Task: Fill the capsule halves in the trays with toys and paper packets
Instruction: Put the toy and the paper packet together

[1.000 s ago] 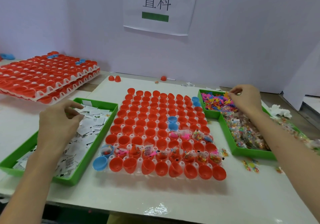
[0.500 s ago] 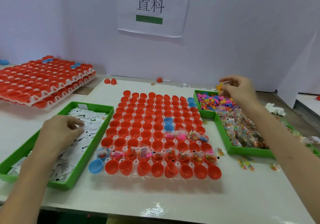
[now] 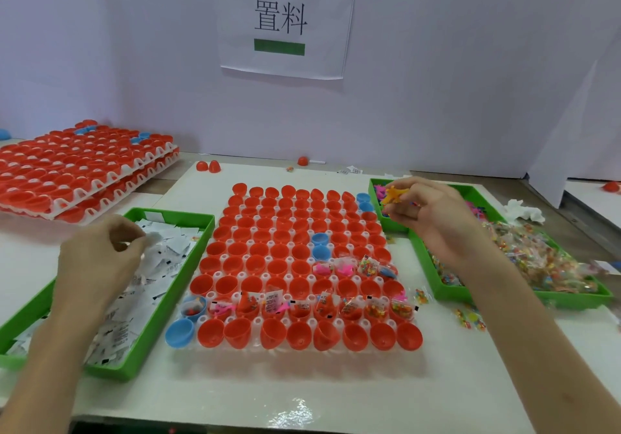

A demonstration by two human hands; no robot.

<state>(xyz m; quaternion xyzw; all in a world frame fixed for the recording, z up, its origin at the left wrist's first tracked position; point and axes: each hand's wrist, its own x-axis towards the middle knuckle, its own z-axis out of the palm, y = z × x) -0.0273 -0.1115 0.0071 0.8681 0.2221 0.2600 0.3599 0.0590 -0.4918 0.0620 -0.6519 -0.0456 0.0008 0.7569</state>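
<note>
A white tray of red and a few blue capsule halves lies in the middle of the table. One near row and part of another hold toys and packets. My left hand hovers over the green bin of white paper packets and pinches one packet at its fingertips. My right hand is above the left end of the right green bin and pinches an orange toy.
The right bin holds loose coloured toys at its far end and clear bagged toys nearer. Stacked trays of red capsule halves sit at the far left. Loose red halves lie behind the tray; stray toys lie right of it.
My right hand lifted an orange toy out of the bin and moved left toward the tray. My left hand rose from the packets with one pinched. The camera tilted upward.
</note>
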